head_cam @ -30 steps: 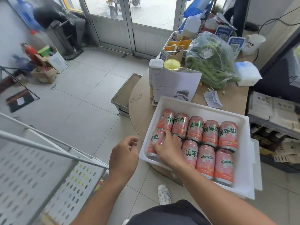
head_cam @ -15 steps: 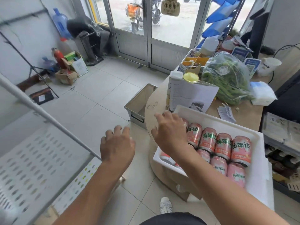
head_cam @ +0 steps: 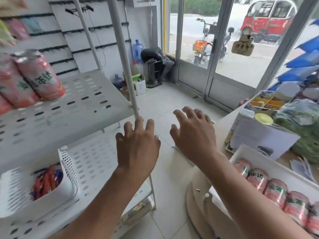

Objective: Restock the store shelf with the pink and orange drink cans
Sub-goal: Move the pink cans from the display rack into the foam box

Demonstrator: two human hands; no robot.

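While both hands (head_cam: 138,149) (head_cam: 193,137) hover empty with fingers spread, blurred cans (head_cam: 276,195) apparently lie right.

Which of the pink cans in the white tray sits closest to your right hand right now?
The leftmost can in the white tray, at its far-left corner. It lies just below the right hand; the other cans run rightward, away from it.
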